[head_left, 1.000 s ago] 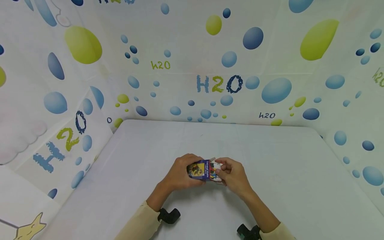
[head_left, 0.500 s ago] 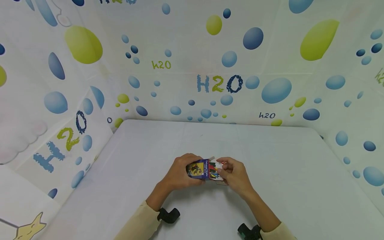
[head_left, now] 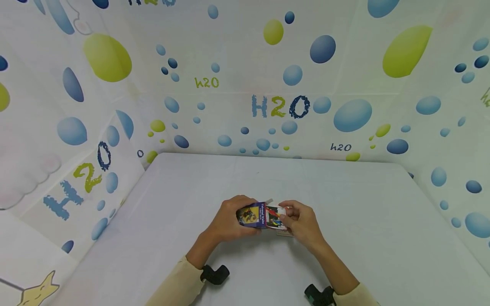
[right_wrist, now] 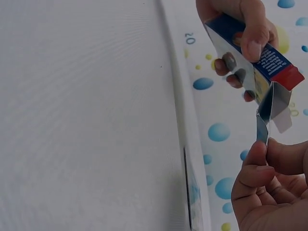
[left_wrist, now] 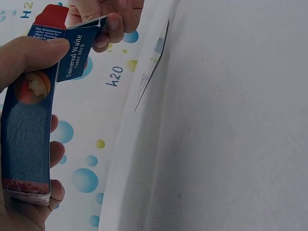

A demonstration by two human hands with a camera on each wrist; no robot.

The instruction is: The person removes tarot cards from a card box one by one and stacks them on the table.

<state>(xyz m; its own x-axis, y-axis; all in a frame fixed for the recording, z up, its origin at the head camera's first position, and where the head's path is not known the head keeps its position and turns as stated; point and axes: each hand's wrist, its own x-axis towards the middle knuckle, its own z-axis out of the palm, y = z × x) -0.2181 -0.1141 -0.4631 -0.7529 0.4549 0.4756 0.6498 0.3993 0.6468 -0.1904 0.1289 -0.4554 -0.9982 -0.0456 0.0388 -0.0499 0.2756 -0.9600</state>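
My left hand (head_left: 231,219) grips a blue and yellow tarot deck box (head_left: 250,215), its open end turned to the right. In the left wrist view the thumb presses on the box's narrow side (left_wrist: 29,125), and a red end flap (left_wrist: 51,15) sticks up beyond it. My right hand (head_left: 302,223) pinches a white-edged picture card (head_left: 273,217) that juts from the box's open end. In the right wrist view, thumb and forefinger squeeze a thin sheet (right_wrist: 262,130) at that end. The fingers hide the card's outer edge.
A white-covered table (head_left: 191,182) spreads under both hands, backed by a bubble-printed sheet (head_left: 229,51). A pale flat piece (head_left: 285,233) shows just below the card. A thin, glossy flat thing (left_wrist: 156,60) lies on the tabletop. Each wrist wears a black camera mount (head_left: 215,275).
My right hand has shifted slightly right, and more of the card shows outside the box. The left hand and box have edged a little left.
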